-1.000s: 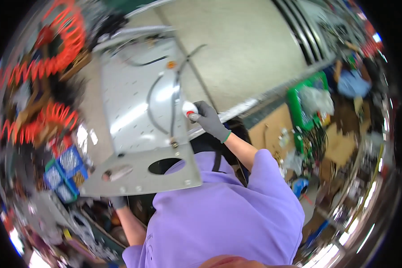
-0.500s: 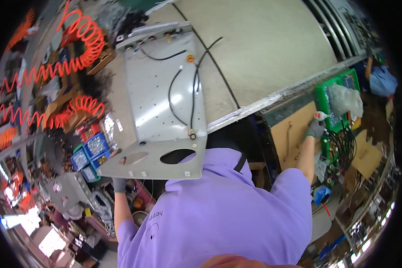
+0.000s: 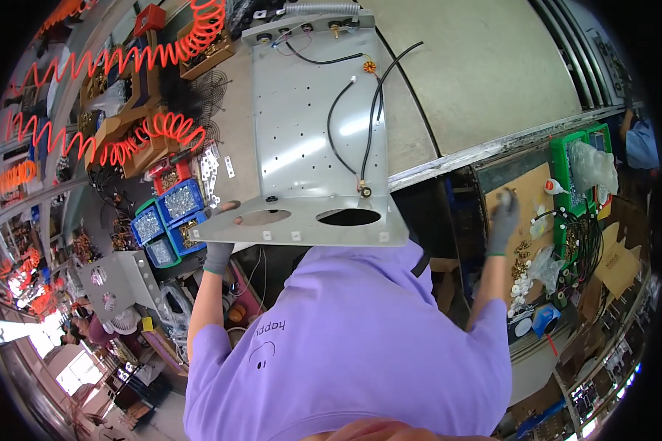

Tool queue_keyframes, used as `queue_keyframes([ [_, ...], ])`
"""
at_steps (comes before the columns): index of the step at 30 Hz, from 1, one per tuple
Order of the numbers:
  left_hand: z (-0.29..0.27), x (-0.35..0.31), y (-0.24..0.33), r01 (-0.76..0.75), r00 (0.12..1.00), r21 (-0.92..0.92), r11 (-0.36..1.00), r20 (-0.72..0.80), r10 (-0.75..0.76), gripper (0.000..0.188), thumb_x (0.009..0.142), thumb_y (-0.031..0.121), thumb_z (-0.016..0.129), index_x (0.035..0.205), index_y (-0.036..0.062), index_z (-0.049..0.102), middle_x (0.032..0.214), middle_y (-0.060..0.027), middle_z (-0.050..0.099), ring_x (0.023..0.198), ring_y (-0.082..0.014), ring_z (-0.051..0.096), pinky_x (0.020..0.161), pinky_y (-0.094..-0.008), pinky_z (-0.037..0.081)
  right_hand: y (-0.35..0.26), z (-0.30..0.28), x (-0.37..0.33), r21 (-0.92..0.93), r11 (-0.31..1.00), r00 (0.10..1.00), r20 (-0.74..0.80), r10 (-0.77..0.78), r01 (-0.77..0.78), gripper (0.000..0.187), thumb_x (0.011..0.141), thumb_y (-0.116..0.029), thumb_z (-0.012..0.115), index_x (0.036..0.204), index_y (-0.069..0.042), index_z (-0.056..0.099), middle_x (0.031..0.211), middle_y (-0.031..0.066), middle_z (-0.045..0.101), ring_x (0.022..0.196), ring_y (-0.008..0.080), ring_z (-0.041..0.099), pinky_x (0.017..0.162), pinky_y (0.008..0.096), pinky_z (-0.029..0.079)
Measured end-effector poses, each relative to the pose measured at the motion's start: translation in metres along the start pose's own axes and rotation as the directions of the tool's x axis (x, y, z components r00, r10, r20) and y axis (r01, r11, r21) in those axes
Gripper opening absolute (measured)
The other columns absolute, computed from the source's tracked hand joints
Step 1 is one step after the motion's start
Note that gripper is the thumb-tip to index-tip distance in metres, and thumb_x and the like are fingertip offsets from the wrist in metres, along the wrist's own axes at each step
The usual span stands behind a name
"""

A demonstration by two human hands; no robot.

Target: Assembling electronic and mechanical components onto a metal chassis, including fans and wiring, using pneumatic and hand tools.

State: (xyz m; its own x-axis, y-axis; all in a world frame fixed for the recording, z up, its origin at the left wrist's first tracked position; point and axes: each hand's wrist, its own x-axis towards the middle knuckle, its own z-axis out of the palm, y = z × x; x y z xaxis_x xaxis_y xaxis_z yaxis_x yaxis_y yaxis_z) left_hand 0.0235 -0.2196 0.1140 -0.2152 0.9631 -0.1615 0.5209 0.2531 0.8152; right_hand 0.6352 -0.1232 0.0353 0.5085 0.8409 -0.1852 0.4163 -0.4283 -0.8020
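Observation:
A grey sheet-metal panel point(image 3: 287, 117) with a bent flange point(image 3: 250, 234) lies in front of me, its flange toward my body with two large oval holes. My left hand point(image 3: 219, 253), in a grey glove with bare fingertips, grips the flange's left corner. Black cables point(image 3: 331, 132), an orange-yellow ring point(image 3: 369, 67) and a brass fitting point(image 3: 365, 191) sit on the panel. Off to the right, my gloved right hand point(image 3: 503, 224) is over a brown board point(image 3: 531, 189); its fingers are smeared, and I cannot tell whether they hold something. A white bottle point(image 3: 554, 187) with a red mark is just beyond it.
Blue bins point(image 3: 182, 201) of small metal parts stand on the left, below orange coiled hoses point(image 3: 147, 59). At right are green bins point(image 3: 563, 156), a clear plastic bag point(image 3: 594, 167), black cables point(image 3: 582, 234) and brass pieces point(image 3: 521, 259). Another person point(image 3: 641, 143) is at far right.
My right hand has left the white bottle and come back over the brown board, where a copper-coloured tube showed before. My left hand stays on the flange. The whole view has shifted.

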Motion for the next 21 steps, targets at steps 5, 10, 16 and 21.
queue_keyframes([
  [5, 0.000, 0.010, 0.003, -0.221, 0.972, 0.059, 0.974, 0.095, 0.214, 0.028, 0.082, 0.011, 0.059, 0.107, 0.0000, 0.055, 0.101, -0.0113, 0.060, 0.095, -0.0210, 0.057, 0.084, -0.0308, 0.045, -0.121, 0.076, -0.136, 0.502, 0.854, 0.878, 0.338, -0.340, 0.137, 0.045, 0.089, -0.032, 0.049, 0.120, 0.002, 0.048, 0.103, 0.0107, 0.057, 0.085, 0.0161, 0.056, 0.075, 0.0291, 0.047],
  [10, -0.002, 0.029, -0.019, -0.410, 0.891, -0.034, 0.912, 0.199, 0.408, 0.033, 0.088, 0.032, 0.055, 0.097, 0.0014, 0.057, 0.089, -0.0113, 0.058, 0.088, -0.0251, 0.057, 0.076, -0.0325, 0.045, -0.199, 0.081, -0.192, 0.383, 0.638, 0.714, -0.089, -0.694, 0.668, 0.073, 0.077, -0.052, 0.061, 0.123, 0.002, 0.044, 0.115, 0.0170, 0.051, 0.105, 0.0262, 0.049, 0.094, 0.0370, 0.036],
  [16, -0.007, 0.037, 0.010, -0.617, 0.768, 0.093, 0.781, 0.288, 0.572, 0.022, 0.086, 0.025, 0.057, 0.093, 0.0041, 0.057, 0.080, -0.0120, 0.056, 0.078, -0.0286, 0.056, 0.067, -0.0353, 0.044, -0.226, 0.074, -0.182, -0.302, 0.482, 0.511, 0.023, -0.859, 0.823, 0.028, 0.080, -0.038, 0.059, 0.086, -0.011, 0.059, 0.094, 0.0039, 0.057, 0.091, 0.0270, 0.049, 0.080, 0.0367, 0.038],
  [21, -0.001, 0.030, 0.088, -0.820, 0.573, 0.195, 0.539, 0.314, 0.757, 0.017, 0.084, 0.022, 0.058, 0.091, 0.0060, 0.058, 0.082, -0.0129, 0.059, 0.076, -0.0319, 0.057, 0.067, -0.0384, 0.045, -0.183, 0.039, -0.153, -0.220, 0.577, 0.559, -0.142, -0.817, 0.787, 0.029, 0.080, -0.035, 0.057, 0.082, -0.006, 0.056, 0.085, 0.0102, 0.056, 0.083, 0.0305, 0.049, 0.076, 0.0397, 0.039],
])
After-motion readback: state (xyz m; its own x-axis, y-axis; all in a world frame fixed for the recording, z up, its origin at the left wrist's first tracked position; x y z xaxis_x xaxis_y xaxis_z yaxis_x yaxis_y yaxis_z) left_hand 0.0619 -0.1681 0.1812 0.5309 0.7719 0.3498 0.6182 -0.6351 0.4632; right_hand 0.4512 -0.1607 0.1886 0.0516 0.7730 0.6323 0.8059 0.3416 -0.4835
